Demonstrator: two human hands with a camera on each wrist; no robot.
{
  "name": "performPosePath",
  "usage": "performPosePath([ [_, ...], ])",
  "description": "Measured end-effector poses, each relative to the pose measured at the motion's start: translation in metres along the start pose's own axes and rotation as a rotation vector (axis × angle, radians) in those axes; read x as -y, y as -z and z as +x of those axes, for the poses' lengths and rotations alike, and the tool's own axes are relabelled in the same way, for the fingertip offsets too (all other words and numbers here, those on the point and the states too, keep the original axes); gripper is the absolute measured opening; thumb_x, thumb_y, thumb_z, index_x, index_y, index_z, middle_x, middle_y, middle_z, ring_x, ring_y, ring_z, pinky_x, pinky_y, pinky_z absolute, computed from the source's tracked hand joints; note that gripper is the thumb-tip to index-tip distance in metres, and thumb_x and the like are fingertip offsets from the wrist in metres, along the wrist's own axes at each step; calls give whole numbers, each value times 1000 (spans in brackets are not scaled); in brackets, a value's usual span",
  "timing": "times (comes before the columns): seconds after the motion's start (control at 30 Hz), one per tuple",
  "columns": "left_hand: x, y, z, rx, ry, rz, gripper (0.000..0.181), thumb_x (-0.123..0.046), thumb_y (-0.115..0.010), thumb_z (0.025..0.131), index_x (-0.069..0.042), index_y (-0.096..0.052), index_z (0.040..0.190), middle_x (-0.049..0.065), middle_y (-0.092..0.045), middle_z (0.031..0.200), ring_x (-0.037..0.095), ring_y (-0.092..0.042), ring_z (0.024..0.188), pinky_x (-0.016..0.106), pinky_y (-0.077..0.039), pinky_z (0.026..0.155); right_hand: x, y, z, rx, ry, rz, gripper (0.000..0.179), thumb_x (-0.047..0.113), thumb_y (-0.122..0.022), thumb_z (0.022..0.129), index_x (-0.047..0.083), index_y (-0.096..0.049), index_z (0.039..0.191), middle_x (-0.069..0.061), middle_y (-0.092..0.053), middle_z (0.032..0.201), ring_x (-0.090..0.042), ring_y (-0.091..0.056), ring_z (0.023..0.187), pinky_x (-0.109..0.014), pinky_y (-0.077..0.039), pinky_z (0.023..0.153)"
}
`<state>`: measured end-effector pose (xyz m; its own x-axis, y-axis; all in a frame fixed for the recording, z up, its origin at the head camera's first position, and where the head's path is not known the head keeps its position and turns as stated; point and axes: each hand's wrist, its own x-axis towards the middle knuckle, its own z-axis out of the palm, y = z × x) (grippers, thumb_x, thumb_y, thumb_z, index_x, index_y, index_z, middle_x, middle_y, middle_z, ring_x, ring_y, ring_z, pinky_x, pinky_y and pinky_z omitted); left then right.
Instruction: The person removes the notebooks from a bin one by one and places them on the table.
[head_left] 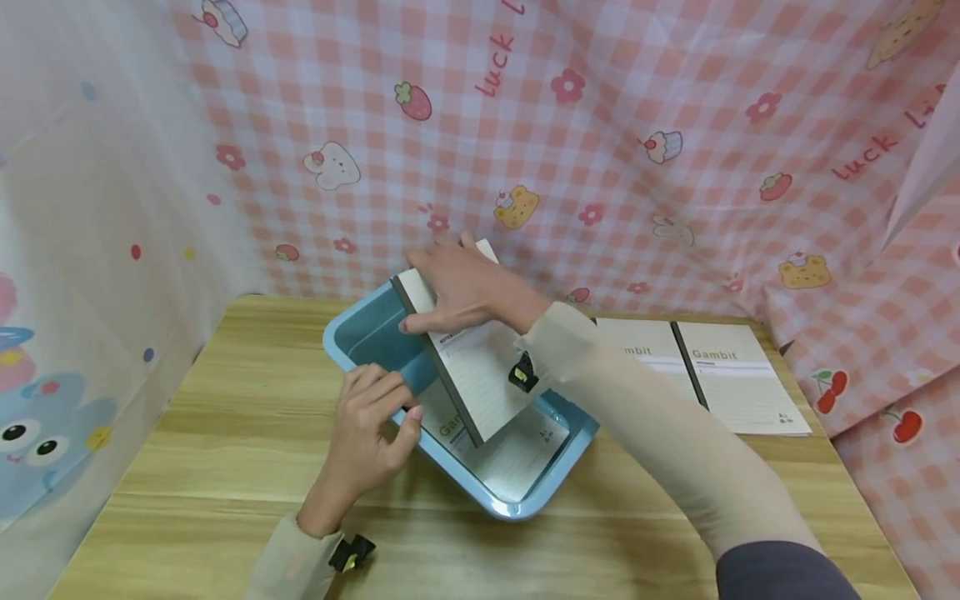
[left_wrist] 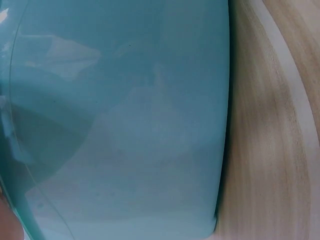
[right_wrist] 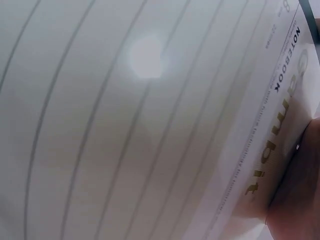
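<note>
My right hand [head_left: 468, 287] grips a cream notebook [head_left: 487, 379] with a dark spine by its top end, thumb across the cover. It is tilted over a light blue plastic basin [head_left: 512, 508], partly inside it. Under it, another Gambit notebook [head_left: 517, 467] lies on the basin floor, partly covered. My left hand [head_left: 367, 433] holds the basin's near left rim with curled fingers. In the left wrist view the basin's outer wall [left_wrist: 150, 130] fills most of the picture. The lined cover [right_wrist: 125, 130] and the Gambit lettering show close up in the right wrist view.
Right of the basin, two more Gambit notebooks lie side by side on the wooden table [head_left: 247, 400], one partly behind my right forearm and one in the open [head_left: 742, 383]. A pink checked cloth [head_left: 450, 158] hangs behind the table, a pale printed cloth [head_left: 90, 250] at its left.
</note>
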<state>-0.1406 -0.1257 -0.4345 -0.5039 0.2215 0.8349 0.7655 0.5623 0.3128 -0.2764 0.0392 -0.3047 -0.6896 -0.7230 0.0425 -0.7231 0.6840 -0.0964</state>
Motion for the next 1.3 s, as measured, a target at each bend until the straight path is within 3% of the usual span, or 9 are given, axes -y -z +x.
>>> performPosePath([
  [0.07, 0, 0, 1, 1, 0, 2, 25, -26, -51, 88, -16, -57, 66, -4, -60, 71, 17, -49, 75, 44, -39, 87, 0, 10, -1, -17, -3, 8, 75, 75, -59, 80, 18, -52, 128, 1, -62, 116, -20, -52, 111, -46, -31, 97],
  [0.27, -1, 0, 1, 2, 2, 5, 24, -25, -51, 88, -17, -58, 66, -4, -61, 72, 18, -49, 76, 44, -39, 88, 0, 38, -9, -55, -1, 7, 62, 73, -61, 78, 22, -55, 114, 5, -60, 103, -16, -53, 97, -42, -34, 89],
  [0.53, -1, -1, -1, -7, 4, -10, 22, -24, -52, 87, -17, -58, 66, -4, -61, 72, 17, -48, 75, 43, -38, 87, -4, 71, -26, -115, -4, 18, 51, 66, -64, 77, 21, -51, 99, 2, -57, 87, -18, -53, 80, -38, -40, 79],
  [0.63, -1, -1, -1, -14, 0, -13, 23, -24, -52, 87, -18, -58, 66, -5, -60, 71, 16, -48, 74, 43, -38, 86, -8, 82, -35, -139, -9, 4, 52, 64, -65, 76, 20, -51, 100, 1, -56, 87, -19, -52, 81, -38, -38, 79],
  [0.9, -1, -2, 1, -16, -10, -16, 26, -25, -51, 89, -17, -58, 66, -5, -59, 70, 16, -47, 74, 42, -38, 86, -30, 106, -74, -156, -112, -10, 54, 62, -65, 76, 18, -50, 102, -3, -56, 91, -22, -52, 84, -38, -39, 75],
  [1.07, 0, -3, 3, -18, -18, -15, 27, -26, -51, 90, -17, -58, 65, -5, -59, 69, 17, -48, 73, 42, -38, 86, -48, 117, -105, -211, -144, -29, 50, 57, -67, 79, 15, -50, 99, -5, -56, 88, -24, -51, 82, -39, -36, 79],
  [1.17, 0, -2, 2, -18, -22, -10, 28, -26, -51, 90, -17, -58, 65, -5, -59, 69, 17, -47, 73, 42, -38, 86, -58, 116, -123, -240, -170, -54, 50, 55, -69, 79, 13, -50, 98, -6, -55, 86, -25, -50, 85, -40, -33, 82],
  [1.3, -1, -1, 2, -22, -22, -10, 27, -25, -51, 90, -17, -58, 65, -4, -59, 68, 16, -47, 73, 41, -38, 85, -72, 109, -144, -254, -212, -54, 48, 50, -71, 78, 12, -49, 97, -7, -52, 83, -25, -48, 84, -39, -35, 77],
])
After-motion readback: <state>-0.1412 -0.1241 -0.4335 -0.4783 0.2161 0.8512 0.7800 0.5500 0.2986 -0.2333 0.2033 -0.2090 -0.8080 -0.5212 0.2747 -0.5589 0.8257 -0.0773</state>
